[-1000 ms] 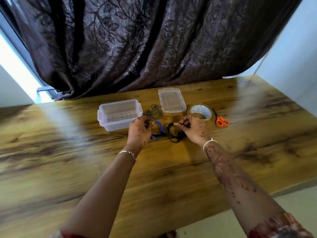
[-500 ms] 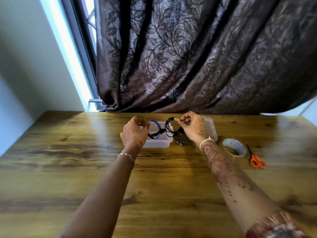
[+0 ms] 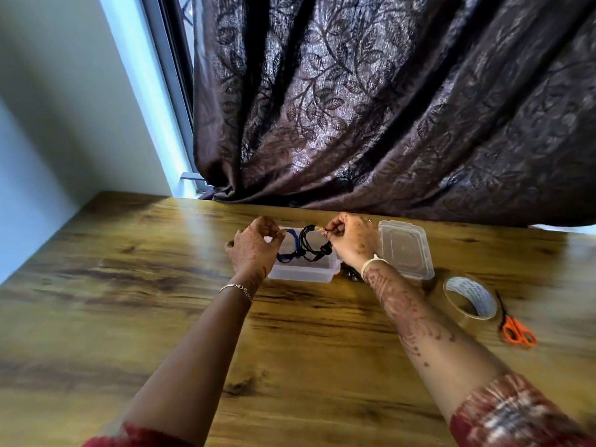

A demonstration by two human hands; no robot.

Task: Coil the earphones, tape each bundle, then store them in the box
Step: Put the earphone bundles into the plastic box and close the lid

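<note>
Both hands are raised over the far middle of the bench (image 3: 129, 301), holding two earphone coils between them. The left hand (image 3: 254, 250) has its fingers curled, and its thumb and forefinger are pinched together at the upper edge of the blue coil (image 3: 288, 251). The right hand (image 3: 353, 240) is curled as well, its fingertips (image 3: 329, 232) nipping the top of the black coil (image 3: 311, 243), where a small pale, gold-looking end pokes out. The two coils hang side by side and touch near their lower edges; whether they are tangled or only pressed together cannot be told.

The coils sit in front of the open clear plastic box (image 3: 303, 274), which stands on the bench. From this angle it is not clear whether they are above the box or already dipping into it. The box's lid (image 3: 404, 250) lies flat just to the right of it, behind the right wrist. A small dark bundle (image 3: 350, 275) lies on the bench between box and lid, mostly hidden by that wrist.

Further right lie a roll of clear tape (image 3: 469, 300) and, just beside it, orange-handled scissors (image 3: 516, 330). A dark leaf-patterned curtain (image 3: 387, 108) hangs behind the bench.
</note>
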